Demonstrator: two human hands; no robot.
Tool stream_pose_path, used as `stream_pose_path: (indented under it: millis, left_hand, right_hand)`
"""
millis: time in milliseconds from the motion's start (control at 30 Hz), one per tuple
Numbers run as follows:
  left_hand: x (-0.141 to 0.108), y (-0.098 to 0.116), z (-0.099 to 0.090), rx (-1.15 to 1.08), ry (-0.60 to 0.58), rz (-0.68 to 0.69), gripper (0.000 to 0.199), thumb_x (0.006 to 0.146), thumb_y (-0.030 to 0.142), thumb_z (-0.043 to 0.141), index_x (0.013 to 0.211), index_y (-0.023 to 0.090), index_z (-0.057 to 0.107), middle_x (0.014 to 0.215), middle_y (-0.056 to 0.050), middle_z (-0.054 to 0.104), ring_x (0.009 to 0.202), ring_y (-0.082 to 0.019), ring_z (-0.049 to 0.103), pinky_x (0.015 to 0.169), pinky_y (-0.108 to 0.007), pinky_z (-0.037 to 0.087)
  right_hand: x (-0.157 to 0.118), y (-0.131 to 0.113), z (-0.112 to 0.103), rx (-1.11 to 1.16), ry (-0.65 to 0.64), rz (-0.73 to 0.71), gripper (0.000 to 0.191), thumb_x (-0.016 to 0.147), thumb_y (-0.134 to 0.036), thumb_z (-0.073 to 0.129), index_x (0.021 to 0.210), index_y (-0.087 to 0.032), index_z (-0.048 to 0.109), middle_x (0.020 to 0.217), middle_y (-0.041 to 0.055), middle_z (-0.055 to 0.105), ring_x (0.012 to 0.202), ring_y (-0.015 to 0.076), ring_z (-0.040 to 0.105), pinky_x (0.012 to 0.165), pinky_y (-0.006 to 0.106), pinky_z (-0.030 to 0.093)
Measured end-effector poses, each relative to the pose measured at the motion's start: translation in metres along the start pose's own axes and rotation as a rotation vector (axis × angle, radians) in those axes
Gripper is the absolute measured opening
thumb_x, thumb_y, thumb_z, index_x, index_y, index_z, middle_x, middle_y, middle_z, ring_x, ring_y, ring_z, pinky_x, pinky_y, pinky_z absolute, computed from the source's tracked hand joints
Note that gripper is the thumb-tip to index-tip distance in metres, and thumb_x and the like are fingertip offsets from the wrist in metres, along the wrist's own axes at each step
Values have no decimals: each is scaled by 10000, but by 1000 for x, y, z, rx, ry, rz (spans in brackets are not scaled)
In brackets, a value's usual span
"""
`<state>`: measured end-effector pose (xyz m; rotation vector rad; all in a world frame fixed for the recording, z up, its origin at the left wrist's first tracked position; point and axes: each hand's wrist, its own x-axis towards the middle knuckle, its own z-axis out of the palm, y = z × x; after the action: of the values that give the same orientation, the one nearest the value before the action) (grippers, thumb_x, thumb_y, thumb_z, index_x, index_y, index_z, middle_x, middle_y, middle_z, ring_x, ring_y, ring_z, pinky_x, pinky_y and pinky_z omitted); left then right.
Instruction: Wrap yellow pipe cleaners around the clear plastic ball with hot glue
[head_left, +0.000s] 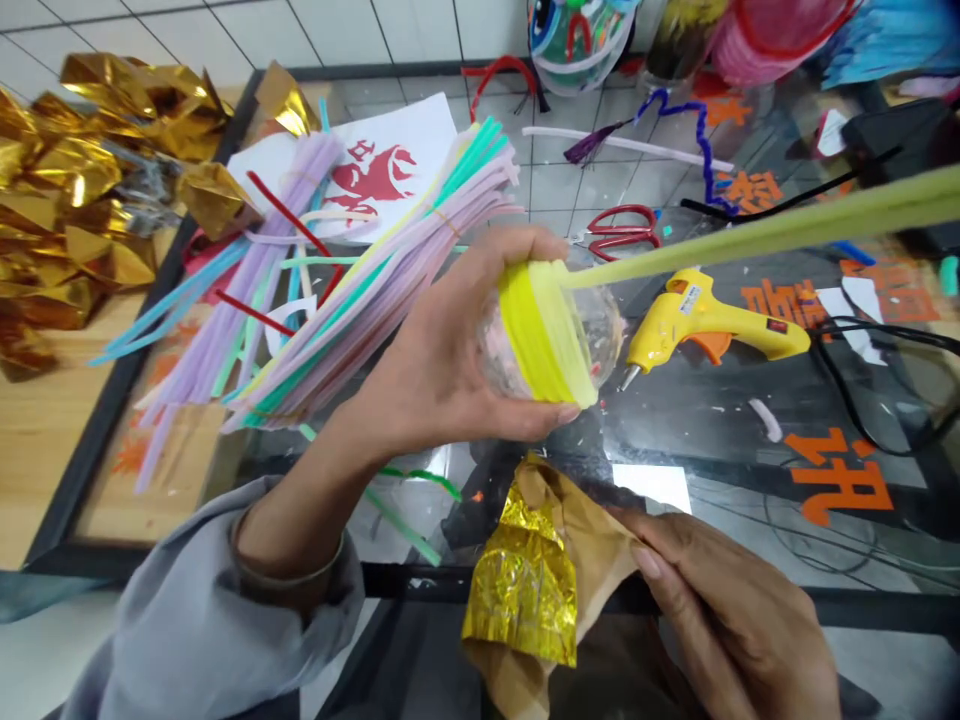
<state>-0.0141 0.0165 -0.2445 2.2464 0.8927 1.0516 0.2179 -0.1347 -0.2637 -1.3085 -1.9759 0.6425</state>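
My left hand (450,350) is closed around a clear plastic bottle (604,335) that lies tilted over the glass table. Yellow pipe cleaner (536,335) is wound in a band around it, and a long yellow-green strand (787,235) stretches from the band to the right edge of the view. Lower down, my right hand (720,590) pinches a corner of a crumpled sheet of gold foil paper (529,580) between thumb and fingers. The foil's brown backing faces partly up near the table's front edge.
A yellow glue gun (705,315) lies right of the bottle, its black cord trailing right. Behind are red-handled scissors (622,232). Bundled pipe cleaners (375,290) lie left on the table, with more gold foil (82,190) beyond. Decorated containers (581,45) stand at the back.
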Motion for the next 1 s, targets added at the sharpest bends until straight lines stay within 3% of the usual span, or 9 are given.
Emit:
stream_pose_path:
  millis: [200, 367, 533, 600, 700, 800, 900, 1000]
  left_hand:
    - [-2, 0, -1, 14, -19, -63, 780, 604, 464, 848, 1293, 342, 504, 1302, -22, 561, 1304, -267, 531, 1162, -496, 424]
    - [-1, -1, 0, 1, -3, -4, 844, 581, 483, 873, 1297, 229, 506, 1273, -100, 582, 1282, -276, 552, 1158, -473, 433]
    - [0, -2, -2, 22, -19, -42, 717, 632, 509, 828, 1250, 333, 509, 1295, -25, 573, 1303, -274, 532, 1168, -506, 407]
    - [1, -4, -3, 12, -17, 9, 748, 609, 515, 847, 1244, 304, 514, 1281, -43, 578, 1273, -269, 546, 1152, -481, 427]
    - [3, -6, -4, 30, -31, 20, 755, 617, 525, 848, 1245, 279, 507, 1272, -47, 579, 1251, -255, 546, 1139, -471, 440]
    - [4, -6, -3, -10, -56, -25, 726, 597, 522, 860, 1203, 322, 513, 1285, -26, 582, 1264, -265, 534, 1143, -485, 434]
    - [5, -5, -1, -22, -28, -62, 731, 584, 517, 862, 1193, 297, 523, 1290, -55, 581, 1259, -290, 542, 1138, -503, 425]
    - [5, -6, 1, -29, -7, -55, 734, 577, 544, 852, 1183, 288, 524, 1277, -66, 592, 1245, -299, 557, 1114, -495, 442]
  right_hand:
    - [-1, 3, -2, 23, -39, 4, 366, 923, -138, 536, 1261, -252, 614, 994, 63, 785, 819, 202, 766, 711, 292, 642]
    - [-1, 5, -3, 17, -50, -27, 393, 921, -104, 529, 1286, -237, 588, 1010, 75, 784, 842, 196, 764, 720, 289, 640]
    - [-7, 6, -3, -30, -39, -19, 392, 928, -131, 547, 1309, -221, 573, 1090, 76, 767, 933, 183, 750, 823, 281, 630]
    - [-10, 4, -4, -52, -75, -4, 420, 933, -200, 581, 1351, -231, 553, 1162, 76, 743, 1027, 206, 730, 890, 316, 620]
    - [-10, 0, -9, -124, -180, -9, 576, 902, -440, 641, 1424, -234, 509, 1308, 104, 666, 1166, 277, 669, 921, 383, 613]
    - [-5, -4, -11, -232, -254, -108, 653, 912, -567, 569, 1450, -206, 490, 1372, 140, 612, 1178, 294, 651, 873, 389, 613]
    - [-2, -8, -6, -364, -258, -242, 537, 991, -501, 440, 1422, -191, 514, 1366, 176, 603, 1093, 273, 668, 812, 389, 588]
    - [-3, -8, 6, -490, -175, -331, 400, 996, -422, 468, 1323, -226, 587, 1304, 184, 636, 955, 257, 668, 743, 387, 538]
